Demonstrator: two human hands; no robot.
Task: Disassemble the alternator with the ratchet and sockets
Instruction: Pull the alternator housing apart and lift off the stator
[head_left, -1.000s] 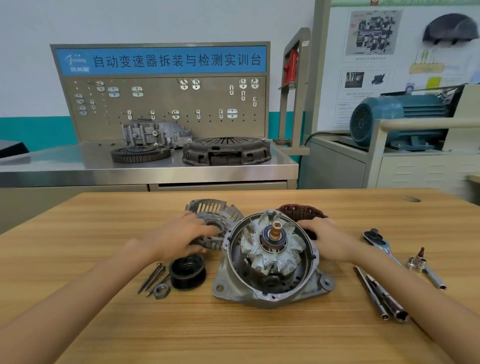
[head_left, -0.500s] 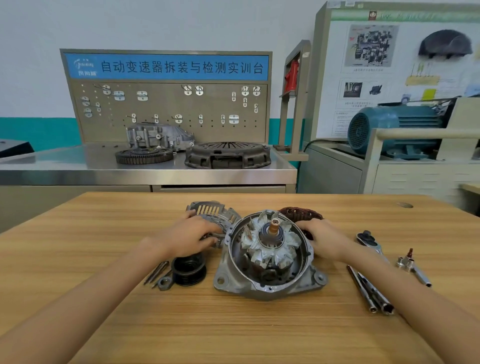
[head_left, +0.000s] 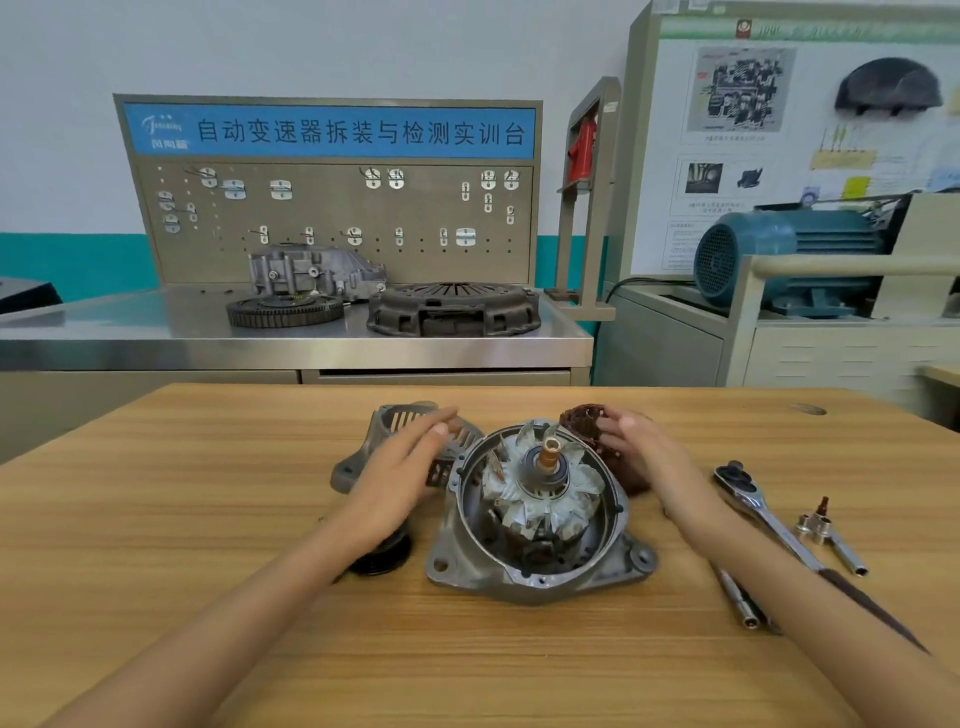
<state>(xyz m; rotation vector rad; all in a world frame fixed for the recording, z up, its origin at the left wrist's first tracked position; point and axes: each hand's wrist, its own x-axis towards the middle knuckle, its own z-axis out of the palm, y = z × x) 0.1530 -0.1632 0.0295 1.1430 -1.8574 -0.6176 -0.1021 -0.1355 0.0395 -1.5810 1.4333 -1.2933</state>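
Note:
The alternator's front housing (head_left: 540, 577) lies on the wooden table (head_left: 156, 519) with the rotor (head_left: 545, 493) standing in it, shaft up. My left hand (head_left: 400, 478) hovers to its left with straight fingers, above the slotted rear cover (head_left: 384, 431). My right hand (head_left: 644, 457) is held open to its right, in front of the brown stator winding (head_left: 582, 421). Neither hand holds anything. The black pulley (head_left: 379, 558) peeks out under my left wrist. The ratchet (head_left: 753, 499) lies to the right of my right forearm.
Sockets (head_left: 818, 525) and extension bars (head_left: 743, 603) lie by the ratchet at the right. Behind the table stands a steel bench (head_left: 156, 332) with a clutch cover (head_left: 452, 309), a ring gear (head_left: 285, 310) and a casting. A blue motor (head_left: 779, 254) stands at the back right.
Both hands have lifted off the alternator's rim and opened, fingers now straight beside the housing. The camera has moved closer; the parts on the table have not shifted.

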